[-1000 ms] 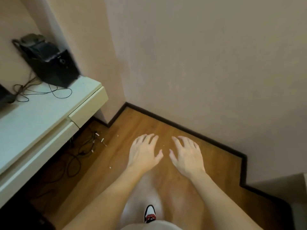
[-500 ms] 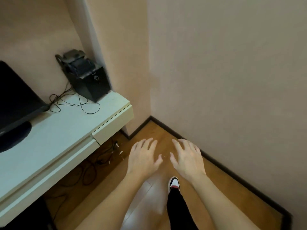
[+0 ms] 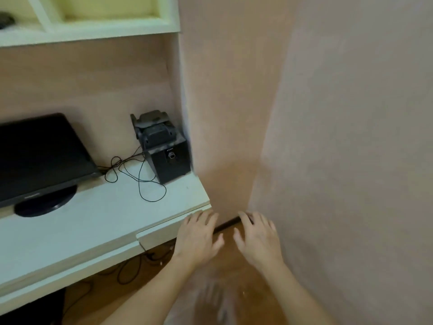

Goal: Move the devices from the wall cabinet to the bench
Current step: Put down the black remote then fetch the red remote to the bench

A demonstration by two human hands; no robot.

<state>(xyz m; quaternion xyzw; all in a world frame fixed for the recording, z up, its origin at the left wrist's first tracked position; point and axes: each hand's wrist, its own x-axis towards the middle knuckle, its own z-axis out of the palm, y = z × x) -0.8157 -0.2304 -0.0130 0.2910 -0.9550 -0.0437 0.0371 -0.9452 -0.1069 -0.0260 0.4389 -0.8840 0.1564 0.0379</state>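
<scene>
A white wall cabinet [image 3: 93, 35] with open compartments runs along the top left; a dark object [image 3: 5, 21] lies in its leftmost compartment, mostly cut off. Below it is the white bench [image 3: 98, 221]. A black boxy device [image 3: 164, 148] stands at the bench's right end against the wall, with thin black cables [image 3: 138, 177] looped beside it. A black monitor [image 3: 39, 158] on a round foot stands at the left. My left hand [image 3: 198, 238] hovers flat over the bench's right corner, fingers apart, empty. My right hand [image 3: 257, 238] is beside it over the floor, open and empty.
A pink wall [image 3: 339, 137] closes the right side, with a projecting corner next to the bench's end. A dark skirting board [image 3: 226, 225] runs along its foot. The floor [image 3: 234, 289] is brown wood. Cables [image 3: 131, 270] trail under the bench.
The view has tilted up and swung left: the cabinet and monitor have come into sight. Both hands have moved toward the bench corner, still empty.
</scene>
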